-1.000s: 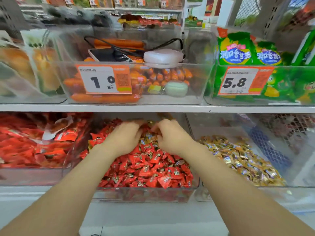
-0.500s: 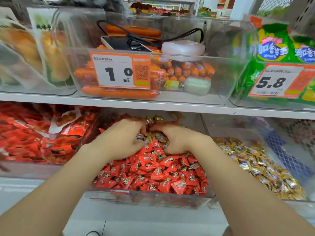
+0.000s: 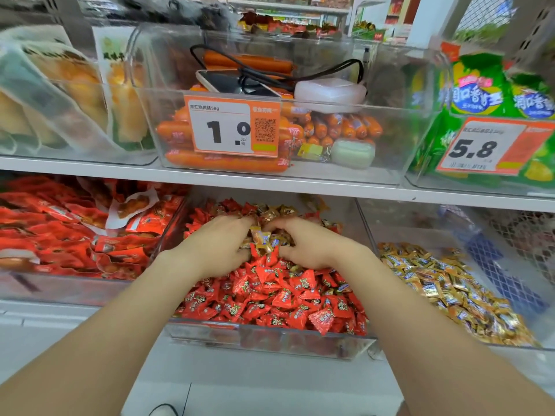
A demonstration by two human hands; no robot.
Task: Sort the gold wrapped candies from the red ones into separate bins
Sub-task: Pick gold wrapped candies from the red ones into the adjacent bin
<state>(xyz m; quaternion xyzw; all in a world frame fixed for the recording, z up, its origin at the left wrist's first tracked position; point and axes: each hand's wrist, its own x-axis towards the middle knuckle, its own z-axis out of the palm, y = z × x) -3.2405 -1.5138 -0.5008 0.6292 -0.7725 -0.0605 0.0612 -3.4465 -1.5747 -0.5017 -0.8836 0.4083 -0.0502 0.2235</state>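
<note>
The gold wrapped candies (image 3: pixel 262 238) that need moving sit as a small clump toward the back of the middle bin (image 3: pixel 270 336), on top of the red candies (image 3: pixel 270 295) that fill the bin's front. The clump lies directly between the two hands, touching both. It has no clear long axis, as its pieces point every way. More gold pieces show behind the fingertips, mixed with red ones.

The left hand (image 3: pixel 216 247) comes in from the clump's left and the right hand (image 3: pixel 309 244) from its right. Their fingers curl inward until the tips nearly meet over the top. Each grip is clenched around the gold pieces like a scoop, with the two hands together forming a cup. How many pieces each hand really has cannot be told, since the curled fingers hide the underside.

The right-hand bin (image 3: pixel 420 226), already holding a bed of gold candies (image 3: pixel 450 289), stands just beside the middle bin, across a clear dividing wall. It lies to the right of both hands, so the right hand is nearer. The carry probably has to lift over that wall, and loose pieces could slip out from between the palms on the way.
</note>
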